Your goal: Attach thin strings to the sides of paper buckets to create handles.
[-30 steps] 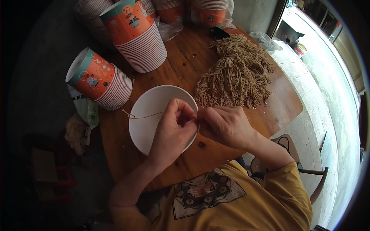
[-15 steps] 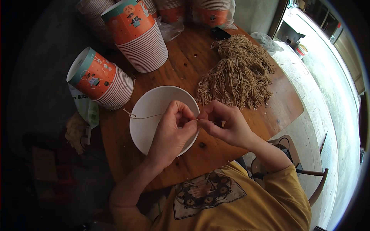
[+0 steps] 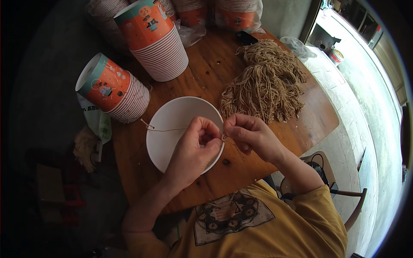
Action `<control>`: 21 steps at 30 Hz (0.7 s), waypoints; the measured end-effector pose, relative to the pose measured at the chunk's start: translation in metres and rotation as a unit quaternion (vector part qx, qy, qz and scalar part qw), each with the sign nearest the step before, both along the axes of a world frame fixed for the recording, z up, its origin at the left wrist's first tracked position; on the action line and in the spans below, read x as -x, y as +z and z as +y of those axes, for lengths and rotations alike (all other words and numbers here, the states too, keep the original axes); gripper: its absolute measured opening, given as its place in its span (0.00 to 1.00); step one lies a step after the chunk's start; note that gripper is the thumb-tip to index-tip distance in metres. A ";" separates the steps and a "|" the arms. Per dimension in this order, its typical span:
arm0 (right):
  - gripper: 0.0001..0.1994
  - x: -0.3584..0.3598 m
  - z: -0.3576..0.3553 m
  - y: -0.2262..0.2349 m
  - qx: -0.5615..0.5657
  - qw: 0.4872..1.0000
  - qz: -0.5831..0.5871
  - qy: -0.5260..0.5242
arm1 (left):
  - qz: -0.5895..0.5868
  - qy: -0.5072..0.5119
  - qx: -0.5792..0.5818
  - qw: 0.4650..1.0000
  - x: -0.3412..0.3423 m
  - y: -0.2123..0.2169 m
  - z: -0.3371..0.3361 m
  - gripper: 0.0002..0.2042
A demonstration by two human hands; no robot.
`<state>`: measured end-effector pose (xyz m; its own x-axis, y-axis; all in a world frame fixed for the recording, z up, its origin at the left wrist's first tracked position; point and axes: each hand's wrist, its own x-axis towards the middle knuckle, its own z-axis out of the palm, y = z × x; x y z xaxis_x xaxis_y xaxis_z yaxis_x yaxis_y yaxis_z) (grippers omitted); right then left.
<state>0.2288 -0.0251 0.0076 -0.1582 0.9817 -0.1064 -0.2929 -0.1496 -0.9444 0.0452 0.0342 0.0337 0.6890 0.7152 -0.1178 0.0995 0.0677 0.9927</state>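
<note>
A white paper bucket (image 3: 162,112) stands in front of me, its hollow inside facing up. A thin tan string (image 3: 170,130) runs across it and is looped and knotted at the left rim. My left hand (image 3: 193,146) reaches over the bucket, fingers closed in a pinch on the string at the right rim. Just right of that rim, my right hand (image 3: 254,135) is pinched shut close to the left fingertips. A small loop of string shows between the two hands. What lies inside the right fingers is mostly hidden.
A heap of tan strings (image 3: 269,81) lies at the right back of the wooden table (image 3: 202,77). Orange paper buckets are stacked in one tall pile (image 3: 159,47) and a lower leaning pile (image 3: 114,90) on the left. Bagged buckets (image 3: 238,17) stand behind. A chair (image 3: 352,206) is at right.
My right fingers have shifted slightly and curled, and a small string loop now shows by the left fingertips. The bucket has moved slightly right.
</note>
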 end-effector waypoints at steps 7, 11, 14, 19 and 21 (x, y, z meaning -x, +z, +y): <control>0.08 -0.001 0.002 -0.005 0.004 1.000 0.019 -0.005 | -0.011 -0.002 -0.001 1.000 0.000 0.002 -0.001 0.06; 0.08 -0.005 0.001 -0.011 -0.009 1.000 0.029 -0.010 | -0.007 -0.001 -0.012 1.000 0.001 0.000 0.000 0.06; 0.06 -0.005 0.001 -0.013 -0.005 0.999 0.039 -0.023 | -0.001 -0.004 -0.036 0.999 0.002 -0.003 0.001 0.06; 0.06 -0.005 0.001 -0.017 0.006 0.990 0.137 -0.028 | 0.040 -0.016 -0.118 0.992 0.003 -0.003 0.001 0.06; 0.07 -0.006 0.000 -0.015 -0.043 0.996 0.067 -0.042 | 0.042 -0.016 -0.140 0.989 0.002 0.000 -0.001 0.06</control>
